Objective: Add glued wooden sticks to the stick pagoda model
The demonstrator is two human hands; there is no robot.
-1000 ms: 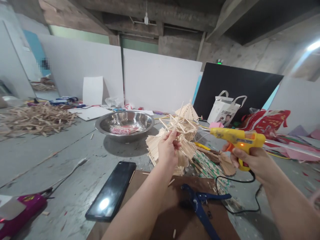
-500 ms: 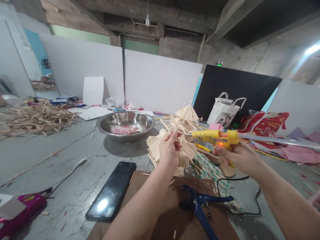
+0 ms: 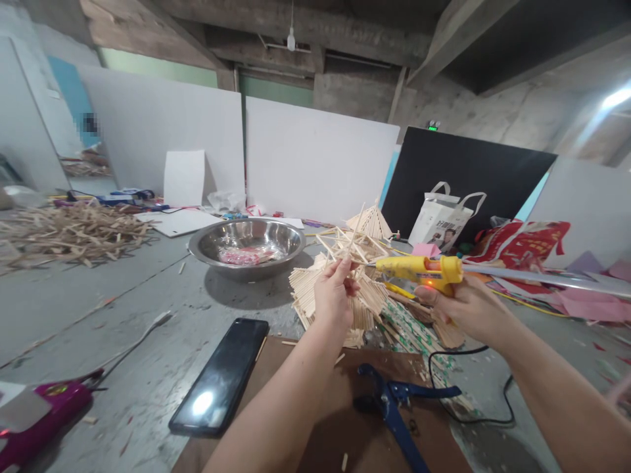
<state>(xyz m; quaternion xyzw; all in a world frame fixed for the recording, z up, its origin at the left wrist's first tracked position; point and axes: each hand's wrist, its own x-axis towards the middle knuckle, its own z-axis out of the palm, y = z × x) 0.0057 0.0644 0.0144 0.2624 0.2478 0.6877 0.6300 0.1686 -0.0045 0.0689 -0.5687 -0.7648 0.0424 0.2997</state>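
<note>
My left hand (image 3: 335, 289) is closed in a pinch, with a thin wooden stick (image 3: 357, 227) rising from its fingertips. In my right hand (image 3: 466, 305) is a yellow glue gun (image 3: 419, 268), its nozzle pointing left, close to the left fingertips. A small orange light glows on the gun, and a long clear glue stick (image 3: 537, 278) sticks out of its back. Beneath and behind my left hand lies a heap of pale wooden sticks (image 3: 310, 289), some joined in flat panels. A cone-shaped stick piece (image 3: 372, 223) stands behind it.
A steel basin (image 3: 197, 248) holding plastic packets stands left of the sticks. Nearer lie a black phone (image 3: 221, 374) and a blue cutter (image 3: 389, 407) on a brown board (image 3: 340, 394). A purple tool (image 3: 44, 420) lies at left. A black cord (image 3: 473, 420) loops below my right hand.
My right hand has shifted the glue gun slightly left, bringing its nozzle nearer my left fingertips. My left hand has stayed almost still.
</note>
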